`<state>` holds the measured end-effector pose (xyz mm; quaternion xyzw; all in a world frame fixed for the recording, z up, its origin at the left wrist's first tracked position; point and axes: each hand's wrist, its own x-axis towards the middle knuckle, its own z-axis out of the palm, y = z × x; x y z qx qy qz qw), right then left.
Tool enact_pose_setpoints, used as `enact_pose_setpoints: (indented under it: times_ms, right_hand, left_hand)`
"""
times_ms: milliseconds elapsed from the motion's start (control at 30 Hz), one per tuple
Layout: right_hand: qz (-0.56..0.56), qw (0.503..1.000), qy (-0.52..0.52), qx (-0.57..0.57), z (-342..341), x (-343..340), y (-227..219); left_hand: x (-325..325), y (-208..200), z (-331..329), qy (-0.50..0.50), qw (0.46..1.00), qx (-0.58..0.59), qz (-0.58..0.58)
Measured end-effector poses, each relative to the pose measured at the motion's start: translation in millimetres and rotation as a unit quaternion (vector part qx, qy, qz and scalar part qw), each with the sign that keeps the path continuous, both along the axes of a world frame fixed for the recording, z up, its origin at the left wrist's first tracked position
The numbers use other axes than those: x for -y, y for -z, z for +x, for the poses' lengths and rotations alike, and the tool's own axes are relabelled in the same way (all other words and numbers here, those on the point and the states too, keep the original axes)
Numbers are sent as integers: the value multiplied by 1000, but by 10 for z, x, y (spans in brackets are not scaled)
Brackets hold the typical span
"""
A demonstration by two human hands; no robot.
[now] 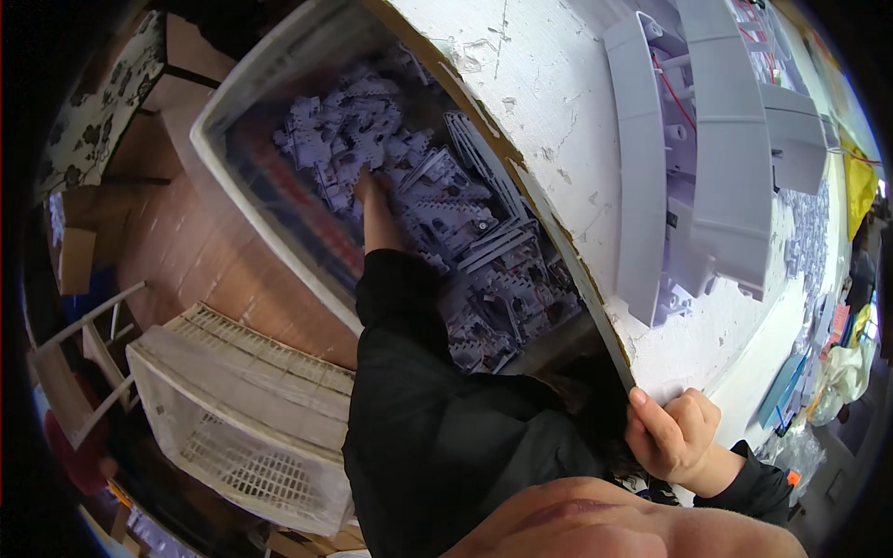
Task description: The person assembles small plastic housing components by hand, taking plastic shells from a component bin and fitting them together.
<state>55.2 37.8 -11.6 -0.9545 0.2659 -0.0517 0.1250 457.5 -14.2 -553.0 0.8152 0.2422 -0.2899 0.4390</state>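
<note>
My left hand (pixel 371 183) reaches down into a large white-rimmed bin (pixel 270 206). It touches a heap of small pale plastic parts with notched edges (pixel 349 130); its fingers are partly hidden among them, so I cannot tell whether they hold one. Longer thin strips (pixel 493 244) lie in the bin beside the table. My right hand (pixel 674 432) is closed around the near corner of the white worktable (pixel 558 102), its fingers curled over the edge. Large white plastic housings (pixel 730 149) with a red wire stand on the tabletop, beyond this hand.
A white plastic basket (pixel 251 409) with grid walls stands on the brown floor (pixel 200 246) at the left. Beside it is a pale metal-legged frame (pixel 88 353). Plastic bags (pixel 842 372) and a blue box (pixel 781 391) lie along the right side. A patterned cloth (pixel 98 102) hangs at far left.
</note>
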Motion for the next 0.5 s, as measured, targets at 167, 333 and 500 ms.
enact_pose_setpoints:
  times_ms: [167,333,500]
  right_hand:
    - [40,999,-5,10,18,-18,-32]
    - [29,1000,-7,7,6,-27,-23]
    - [22,1000,-20,1,11,-8,0]
  left_hand:
    - [-54,501,54,534,764,338,126]
    - [-263,778,212,593,728,319,126]
    - [-677,706,118,579,737,339,82]
